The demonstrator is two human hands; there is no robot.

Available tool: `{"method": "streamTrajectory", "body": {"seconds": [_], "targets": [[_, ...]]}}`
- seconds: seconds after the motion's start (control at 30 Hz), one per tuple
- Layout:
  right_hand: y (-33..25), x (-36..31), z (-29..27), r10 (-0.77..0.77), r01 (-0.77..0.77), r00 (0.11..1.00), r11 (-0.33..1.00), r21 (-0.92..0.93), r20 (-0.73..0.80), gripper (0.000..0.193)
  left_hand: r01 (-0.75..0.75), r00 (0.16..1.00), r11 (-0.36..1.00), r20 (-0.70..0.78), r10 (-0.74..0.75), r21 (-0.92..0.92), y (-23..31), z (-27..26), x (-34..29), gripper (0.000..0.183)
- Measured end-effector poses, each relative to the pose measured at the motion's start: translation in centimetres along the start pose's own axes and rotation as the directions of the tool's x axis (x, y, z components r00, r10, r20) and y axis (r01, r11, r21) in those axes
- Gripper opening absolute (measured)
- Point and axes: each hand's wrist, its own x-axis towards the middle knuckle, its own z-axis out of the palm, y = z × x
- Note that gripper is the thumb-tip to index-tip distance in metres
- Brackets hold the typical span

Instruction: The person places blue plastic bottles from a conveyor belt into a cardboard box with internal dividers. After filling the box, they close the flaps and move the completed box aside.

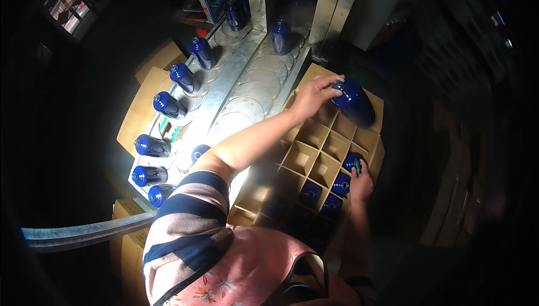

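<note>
1. The step in hand looks like loading blue bottles into a divided cardboard box [299, 155], with both hands busy over it.
2. The left hand [315, 96] has its grip on the neck of the far bottle [356, 105], fingers closed around the top. That bottle leans, neck toward the hand, over the far right part of the box; it seems to be above the dividers, though its base is hard to place.
3. The right hand [362, 183] has its grip at the neck of the near bottle [352, 161], which is at a square along the box's right side. Whether it is fully down cannot be told.
4. More bottles [341, 185] sit in squares nearer the person, while several squares in the middle are bare.
5. The next move probably calls for settling the near bottle and freeing the right hand, then straightening the far bottle over a vacant square and lowering it without catching a divider.
6. A row of standing bottles [168, 106] waits on the metal conveyor [227, 84] to the left.
</note>
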Motion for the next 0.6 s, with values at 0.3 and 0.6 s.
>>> {"method": "streamTrajectory", "body": {"seconds": [0.3,0.6], "targets": [[-0.9,5.7,0.8,-0.033,0.033,0.995,0.999,0.008,0.090,0.048,0.126,0.961,0.710,-0.262,0.085,0.692,-2.6,-17.9,6.2,0.033],[-1.4,8.4,5.1,-0.195,0.196,0.980,0.980,0.021,-0.042,0.043,0.426,0.896,0.471,-0.434,-0.098,0.773,-12.2,-23.5,13.1,0.038]]}}
